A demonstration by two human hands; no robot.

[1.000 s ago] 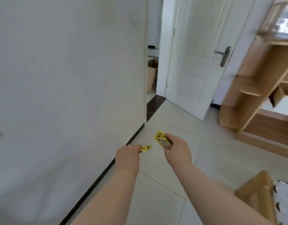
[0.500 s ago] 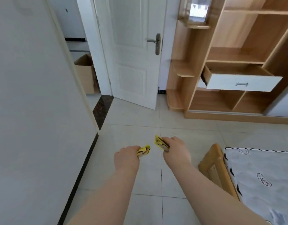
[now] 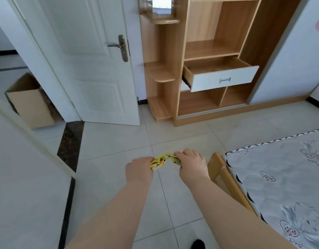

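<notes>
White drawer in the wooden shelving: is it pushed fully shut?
No, the white drawer stands pulled out from the wooden shelving, its inside showing.

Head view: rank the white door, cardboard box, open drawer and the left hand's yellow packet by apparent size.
1. white door
2. open drawer and cardboard box: too alike to rank, box partly hidden
3. yellow packet, smallest though nearest

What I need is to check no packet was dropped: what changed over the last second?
Only the view moved: it swung right, off the wall, toward the wardrobe and its open drawer. Nothing was let go: the left hand still grips one yellow packet, the right hand the other packet.
</notes>
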